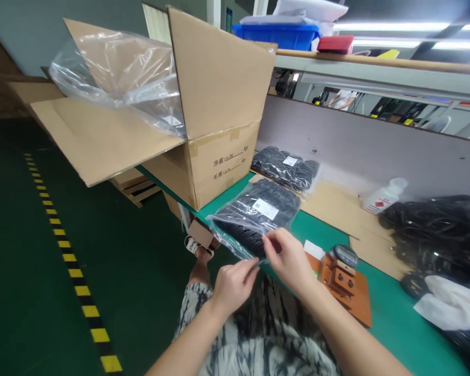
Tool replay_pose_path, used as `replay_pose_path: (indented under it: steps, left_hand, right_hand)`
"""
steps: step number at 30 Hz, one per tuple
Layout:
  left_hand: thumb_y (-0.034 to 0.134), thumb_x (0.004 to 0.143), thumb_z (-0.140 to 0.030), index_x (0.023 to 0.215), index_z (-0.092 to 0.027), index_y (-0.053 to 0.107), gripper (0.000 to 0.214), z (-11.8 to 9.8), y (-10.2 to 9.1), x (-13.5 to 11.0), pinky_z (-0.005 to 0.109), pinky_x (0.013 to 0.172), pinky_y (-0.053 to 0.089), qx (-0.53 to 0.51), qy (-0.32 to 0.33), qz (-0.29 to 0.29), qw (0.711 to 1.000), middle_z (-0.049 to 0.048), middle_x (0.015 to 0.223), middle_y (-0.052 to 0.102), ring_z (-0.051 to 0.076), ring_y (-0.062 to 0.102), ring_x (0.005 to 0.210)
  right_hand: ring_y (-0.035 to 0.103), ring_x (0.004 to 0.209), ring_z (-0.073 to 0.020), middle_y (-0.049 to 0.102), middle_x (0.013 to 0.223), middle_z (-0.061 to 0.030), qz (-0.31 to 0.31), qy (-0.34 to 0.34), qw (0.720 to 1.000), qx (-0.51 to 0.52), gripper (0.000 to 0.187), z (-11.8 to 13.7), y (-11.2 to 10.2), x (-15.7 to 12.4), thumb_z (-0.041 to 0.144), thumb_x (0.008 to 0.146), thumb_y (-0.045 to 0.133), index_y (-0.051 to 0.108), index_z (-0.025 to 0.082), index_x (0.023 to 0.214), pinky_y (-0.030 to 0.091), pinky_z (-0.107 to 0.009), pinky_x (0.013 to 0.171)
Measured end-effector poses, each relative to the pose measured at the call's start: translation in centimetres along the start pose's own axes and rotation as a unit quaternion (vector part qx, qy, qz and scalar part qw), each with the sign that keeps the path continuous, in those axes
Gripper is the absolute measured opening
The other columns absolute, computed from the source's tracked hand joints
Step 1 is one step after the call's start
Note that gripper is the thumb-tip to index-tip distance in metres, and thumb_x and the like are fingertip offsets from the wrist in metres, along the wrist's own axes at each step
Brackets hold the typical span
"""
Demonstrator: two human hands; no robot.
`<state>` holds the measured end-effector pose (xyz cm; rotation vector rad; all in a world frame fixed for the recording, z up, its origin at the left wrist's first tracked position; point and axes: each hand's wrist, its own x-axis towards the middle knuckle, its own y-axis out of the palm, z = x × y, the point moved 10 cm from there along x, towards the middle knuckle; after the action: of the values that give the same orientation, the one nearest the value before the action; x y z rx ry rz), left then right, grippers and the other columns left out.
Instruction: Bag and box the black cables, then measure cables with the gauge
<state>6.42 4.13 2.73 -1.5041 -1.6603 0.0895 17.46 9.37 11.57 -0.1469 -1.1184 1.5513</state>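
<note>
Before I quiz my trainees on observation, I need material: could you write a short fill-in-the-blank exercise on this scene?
1. The left hand and right hand both touch one clear plastic bag of black items, whose rectangular paper label is coloured ____.
2. The large brown cardboard box has its top flaps ____.
3. The orange block-shaped fixture is nearer the ____ hand.
4. The striped floor tape alternates yellow and ____.

Missing words: white; open; right; black.
</note>
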Motion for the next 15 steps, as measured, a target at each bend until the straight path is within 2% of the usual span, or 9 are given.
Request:
replay_pose_path:
  steps: [2, 5, 7, 9, 13, 15]
  left_hand:
    - [0.055, 0.096, -0.021, 0.122, -0.015, 0.066, 0.029, -0.8, 0.3, 0.3, 0.026, 0.060, 0.052, -0.020, -0.019, 0.008, 1.000, 0.0066, 0.086, 0.078, 0.017, 0.071, 0.064]
    - [0.054, 0.093, -0.012, 0.102, -0.019, 0.072, 0.021, -2.0, 1.3, 0.4, 0.022, 0.061, 0.052, -0.048, -0.039, 0.032, 0.998, 0.0023, 0.080, 0.076, 0.015, 0.070, 0.065]
    - [0.052, 0.092, -0.007, 0.088, -0.019, 0.071, 0.023, -2.5, 1.6, 0.1, 0.020, 0.061, 0.051, -0.059, -0.045, 0.044, 0.996, 0.0012, 0.078, 0.074, 0.014, 0.070, 0.066]
    - [0.051, 0.091, -0.007, 0.088, -0.019, 0.070, 0.023, -2.8, 1.5, -0.3, 0.020, 0.062, 0.052, -0.062, -0.044, 0.050, 0.996, 0.0005, 0.077, 0.073, 0.013, 0.069, 0.066]
    - [0.047, 0.096, -0.014, 0.112, -0.017, 0.067, 0.026, -1.7, -1.0, -0.5, 0.023, 0.074, 0.054, -0.037, -0.049, 0.009, 0.998, 0.0052, 0.091, 0.071, 0.015, 0.069, 0.081]
    - [0.047, 0.097, -0.016, 0.115, -0.014, 0.066, 0.026, -0.5, -2.8, 0.1, 0.029, 0.080, 0.054, -0.001, -0.058, -0.026, 0.998, 0.0087, 0.095, 0.069, 0.018, 0.067, 0.089]
  right_hand:
    - [0.053, 0.059, -0.0153, 0.056, 0.067, -0.0001, 0.012, 0.004, 1.000, 0.010, 0.018, -0.1, 0.4, -0.6, 0.024, 0.094, 0.052, 0.055, 0.020, 0.076, 0.041, -0.026, 0.056]
    - [0.052, 0.060, -0.0154, 0.055, 0.067, 0.0001, 0.023, 0.010, 0.999, 0.020, 0.020, -0.3, 0.8, -1.4, 0.024, 0.094, 0.052, 0.054, 0.020, 0.075, 0.040, -0.026, 0.055]
    - [0.052, 0.061, -0.0156, 0.054, 0.068, 0.0000, 0.025, 0.011, 0.999, 0.027, 0.020, -0.3, 1.0, -1.7, 0.023, 0.094, 0.051, 0.053, 0.020, 0.074, 0.040, -0.027, 0.056]
    - [0.052, 0.062, -0.0155, 0.054, 0.070, -0.0001, 0.028, 0.008, 0.999, 0.036, 0.018, -0.2, 1.1, -2.0, 0.023, 0.095, 0.051, 0.054, 0.020, 0.076, 0.041, -0.026, 0.057]
    - [0.054, 0.065, -0.0161, 0.055, 0.073, -0.0005, 0.016, 0.010, 0.999, 0.049, 0.015, -0.2, 0.8, -3.9, 0.024, 0.097, 0.049, 0.055, 0.021, 0.083, 0.044, -0.027, 0.059]
    - [0.057, 0.070, -0.0180, 0.056, 0.077, -0.0025, -0.001, 0.020, 0.999, 0.048, 0.011, -0.7, 0.5, -5.4, 0.026, 0.098, 0.050, 0.056, 0.021, 0.090, 0.048, -0.029, 0.063]
